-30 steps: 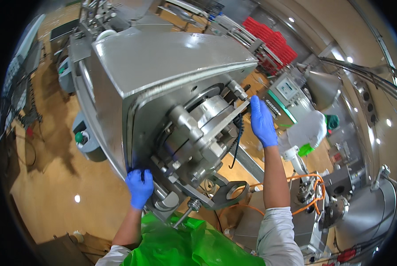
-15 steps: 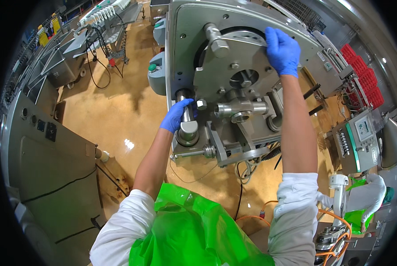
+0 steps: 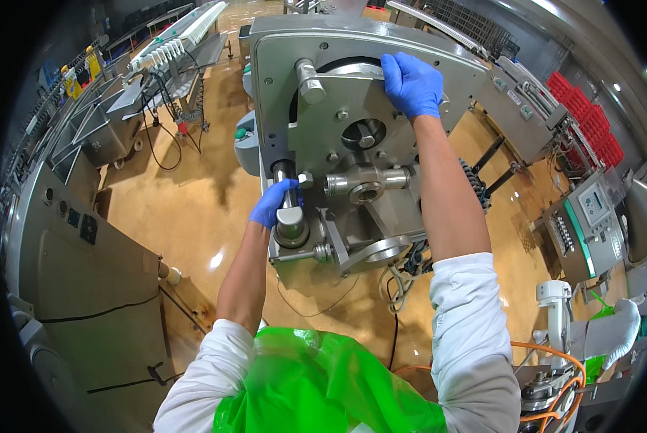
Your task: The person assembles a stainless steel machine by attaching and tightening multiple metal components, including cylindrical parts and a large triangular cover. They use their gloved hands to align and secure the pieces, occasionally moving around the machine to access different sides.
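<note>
A large stainless steel machine (image 3: 266,101) stands in front of me. Its front carries a flat metal plate (image 3: 363,97) with a round hole and several bolts. My right hand (image 3: 414,86), in a blue glove, is curled over the plate's upper right edge; the fingertips are partly hidden. Lower on the left, my blue-gloved left hand (image 3: 269,203) wraps round an upright steel shaft (image 3: 284,170), just above a rounded metal cap (image 3: 290,218). Between my arms sits a cross-shaped pipe fitting (image 3: 367,192), with a ring-ended bracket (image 3: 387,250) below it.
A steel cabinet (image 3: 85,289) stands at the left. To the right are a control panel (image 3: 594,216), red crates (image 3: 587,119) and a co-worker (image 3: 609,335) bent over. Cables (image 3: 396,325) and an orange hose (image 3: 554,352) run near the machine and low on the right.
The machine, with both hands on it, appears further left and slightly smaller. More floor shows to its right. Both hands keep the same holds.
</note>
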`<state>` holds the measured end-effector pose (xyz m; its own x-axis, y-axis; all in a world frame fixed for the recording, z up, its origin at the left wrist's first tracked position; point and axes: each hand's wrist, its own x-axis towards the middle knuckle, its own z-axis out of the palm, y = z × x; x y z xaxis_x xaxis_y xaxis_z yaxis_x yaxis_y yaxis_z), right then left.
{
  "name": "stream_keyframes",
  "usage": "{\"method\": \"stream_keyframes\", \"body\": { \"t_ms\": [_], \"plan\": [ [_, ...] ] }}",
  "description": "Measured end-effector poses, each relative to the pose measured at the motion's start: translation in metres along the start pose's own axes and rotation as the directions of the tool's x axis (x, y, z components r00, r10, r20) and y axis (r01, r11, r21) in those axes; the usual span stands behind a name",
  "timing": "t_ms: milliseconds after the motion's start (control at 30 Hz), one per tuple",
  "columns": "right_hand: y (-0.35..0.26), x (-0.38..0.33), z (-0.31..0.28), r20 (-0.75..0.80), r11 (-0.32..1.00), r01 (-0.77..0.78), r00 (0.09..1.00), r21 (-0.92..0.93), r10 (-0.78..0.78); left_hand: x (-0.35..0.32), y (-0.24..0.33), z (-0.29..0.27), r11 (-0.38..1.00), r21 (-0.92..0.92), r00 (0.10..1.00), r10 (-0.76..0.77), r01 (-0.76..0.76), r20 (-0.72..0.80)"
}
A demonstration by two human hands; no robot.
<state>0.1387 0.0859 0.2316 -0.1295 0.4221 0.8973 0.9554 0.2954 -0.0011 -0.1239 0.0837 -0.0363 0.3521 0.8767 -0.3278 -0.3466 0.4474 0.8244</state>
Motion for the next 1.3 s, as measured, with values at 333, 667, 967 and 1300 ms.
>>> {"method": "stream_keyframes", "body": {
  "t_ms": [333,667,967,1300],
  "plan": [
    [-0.007,0.002,-0.004,0.094,0.995,-0.099,0.991,0.018,0.097,0.011,-0.003,-0.014,1.0,0.029,1.0,0.007,-0.007,0.03],
    [-0.013,-0.019,-0.035,-0.231,0.826,0.005,0.961,0.563,0.152,0.045,-0.008,-0.033,0.931,0.348,0.95,0.203,-0.112,-0.239],
    [0.064,-0.23,-0.035,0.094,0.775,-0.616,0.788,0.141,0.608,0.079,0.003,-0.041,0.861,0.498,0.939,0.252,-0.108,-0.233],
    [0.061,-0.244,0.025,0.316,0.973,-0.148,0.928,-0.178,0.199,0.075,0.008,-0.057,0.851,0.515,0.962,0.217,-0.102,-0.168]
  ]
}}
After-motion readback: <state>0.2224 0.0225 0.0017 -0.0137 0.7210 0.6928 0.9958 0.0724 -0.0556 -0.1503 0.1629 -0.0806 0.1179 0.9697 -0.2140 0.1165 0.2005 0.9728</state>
